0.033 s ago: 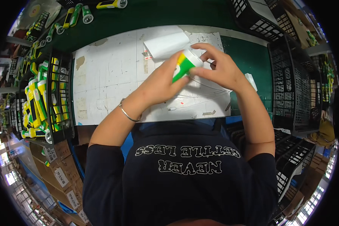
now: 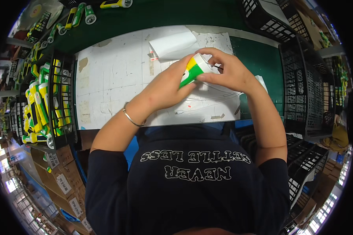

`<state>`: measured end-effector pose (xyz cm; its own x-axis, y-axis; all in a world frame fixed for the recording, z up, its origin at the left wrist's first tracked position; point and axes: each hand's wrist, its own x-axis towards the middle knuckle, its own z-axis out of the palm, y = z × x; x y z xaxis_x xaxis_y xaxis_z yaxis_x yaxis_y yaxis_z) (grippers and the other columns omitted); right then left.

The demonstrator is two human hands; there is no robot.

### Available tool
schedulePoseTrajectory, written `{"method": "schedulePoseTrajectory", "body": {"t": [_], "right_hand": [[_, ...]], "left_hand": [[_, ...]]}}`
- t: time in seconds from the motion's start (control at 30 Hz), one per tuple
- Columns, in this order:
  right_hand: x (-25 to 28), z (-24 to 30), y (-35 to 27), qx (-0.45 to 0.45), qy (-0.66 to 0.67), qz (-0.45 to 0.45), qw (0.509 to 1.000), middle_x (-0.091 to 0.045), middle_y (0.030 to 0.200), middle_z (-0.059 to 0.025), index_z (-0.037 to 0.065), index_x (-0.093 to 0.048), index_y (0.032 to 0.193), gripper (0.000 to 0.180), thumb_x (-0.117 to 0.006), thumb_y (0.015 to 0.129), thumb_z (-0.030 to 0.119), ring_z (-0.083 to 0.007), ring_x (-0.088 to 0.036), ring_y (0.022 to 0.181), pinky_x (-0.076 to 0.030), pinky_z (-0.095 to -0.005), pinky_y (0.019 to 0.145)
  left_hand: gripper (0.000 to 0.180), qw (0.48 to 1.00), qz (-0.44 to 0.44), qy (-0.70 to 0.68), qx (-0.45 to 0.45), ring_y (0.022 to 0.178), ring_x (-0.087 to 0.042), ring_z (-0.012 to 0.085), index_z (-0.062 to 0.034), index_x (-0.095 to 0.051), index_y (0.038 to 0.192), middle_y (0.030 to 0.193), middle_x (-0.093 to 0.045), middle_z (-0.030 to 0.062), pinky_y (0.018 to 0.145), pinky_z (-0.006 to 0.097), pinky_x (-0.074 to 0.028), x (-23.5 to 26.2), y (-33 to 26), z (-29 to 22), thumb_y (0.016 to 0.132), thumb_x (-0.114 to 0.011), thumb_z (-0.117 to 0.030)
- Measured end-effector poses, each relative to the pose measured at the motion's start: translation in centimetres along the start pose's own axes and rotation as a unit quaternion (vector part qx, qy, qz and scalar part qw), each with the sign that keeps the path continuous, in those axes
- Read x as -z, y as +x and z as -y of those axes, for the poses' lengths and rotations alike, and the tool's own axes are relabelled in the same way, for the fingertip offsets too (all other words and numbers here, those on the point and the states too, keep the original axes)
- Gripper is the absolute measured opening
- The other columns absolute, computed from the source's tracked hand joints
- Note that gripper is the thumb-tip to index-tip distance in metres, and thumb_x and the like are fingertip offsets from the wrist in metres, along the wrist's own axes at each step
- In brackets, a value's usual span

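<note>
My left hand [image 2: 166, 84] is wrapped around a green, yellow and white flashlight [image 2: 193, 70], held tilted above the white work surface. At its white wide end, my right hand [image 2: 229, 72] grips the rim, thumb on the near side and index finger over the far side. A thin dark piece shows by the right fingers; what it is I cannot make out. Under the hands lies a white cable [image 2: 208, 100], its plug end toward me. Just beyond the flashlight rests a curled white sheet [image 2: 174, 44].
A black crate [image 2: 62, 135] full of similar flashlights stands at the left. More flashlights [image 2: 79, 15] lie on the green table at the far left. Black crates [image 2: 302, 90] stack up on the right. A small white piece [image 2: 261, 81] lies beside my right wrist.
The flashlight has turned slightly in my hands, showing more of its white end. My right fingers have shifted a little along the rim, and the thin dark piece shows more plainly.
</note>
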<state>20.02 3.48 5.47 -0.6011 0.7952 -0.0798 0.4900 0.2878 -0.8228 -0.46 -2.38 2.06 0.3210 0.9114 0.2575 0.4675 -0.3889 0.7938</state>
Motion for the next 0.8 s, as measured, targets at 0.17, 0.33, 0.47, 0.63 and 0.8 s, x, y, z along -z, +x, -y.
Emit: {"method": "schedulePoseTrajectory", "body": {"t": [0.17,0.33,0.47,0.63,0.8], "right_hand": [[1.0,-1.2,-0.7,0.007,0.108,0.031,0.994,-0.056,0.087,-0.0019,0.015,-0.053,0.118,0.063,-0.08,0.061,0.023,-0.0058,-0.045,0.064,-0.038,-0.0197,0.057],[0.5,-1.8,-0.1,0.003,0.193,0.05,0.98,-0.054,0.093,-0.0002,0.016,-0.051,0.121,0.067,-0.08,0.06,0.015,0.0001,-0.027,0.055,-0.027,-0.014,0.05],[-2.1,-1.8,0.8,-0.005,0.337,0.072,0.939,-0.054,0.091,0.0022,0.014,-0.048,0.123,0.065,-0.077,0.065,0.01,-0.0001,-0.034,0.057,-0.031,-0.0142,0.053],[-7.3,-4.5,2.0,-0.022,-0.223,-0.123,0.967,-0.059,0.091,-0.0083,0.009,-0.058,0.106,0.041,-0.066,0.074,0.033,-0.0269,-0.061,0.079,-0.048,-0.0371,0.069],[-7.9,-4.4,2.4,0.011,-0.171,-0.167,0.971,-0.063,0.086,-0.005,0.007,-0.065,0.091,0.02,-0.063,0.079,0.023,-0.02,-0.061,0.075,-0.048,-0.0307,0.068]], "left_hand": [[0.044,0.961,0.203,0.15,0.108,0.085,-0.06,0.0313,-0.0049,-0.053,0.111,0.093,-0.062,0.0166,0.074,0.038,-0.048,5.4,-1.5,0.2,0.073,-0.065,-0.023],[0.045,0.942,0.256,0.139,0.164,0.084,-0.06,0.0324,-0.0036,-0.053,0.108,0.091,-0.062,0.0181,0.073,0.037,-0.047,7.5,-2.9,0.4,0.072,-0.067,-0.027],[0.052,0.94,0.282,-0.022,0.189,0.087,-0.058,0.0248,-0.0001,-0.05,0.109,0.095,-0.06,0.016,0.078,0.032,-0.045,5.4,-2.0,0.5,0.073,-0.07,-0.031],[0.062,0.939,0.122,-0.204,0.25,0.095,-0.047,0.0147,0.0011,-0.04,0.123,0.103,-0.051,0.0084,0.082,0.027,-0.041,2.0,-2.5,2.7,0.076,-0.069,-0.026],[0.057,0.949,0.026,-0.19,0.252,0.097,-0.054,0.0213,0.0008,-0.043,0.119,0.106,-0.056,0.0147,0.085,0.031,-0.043,0.7,-2.8,3.5,0.075,-0.068,-0.024]]}}
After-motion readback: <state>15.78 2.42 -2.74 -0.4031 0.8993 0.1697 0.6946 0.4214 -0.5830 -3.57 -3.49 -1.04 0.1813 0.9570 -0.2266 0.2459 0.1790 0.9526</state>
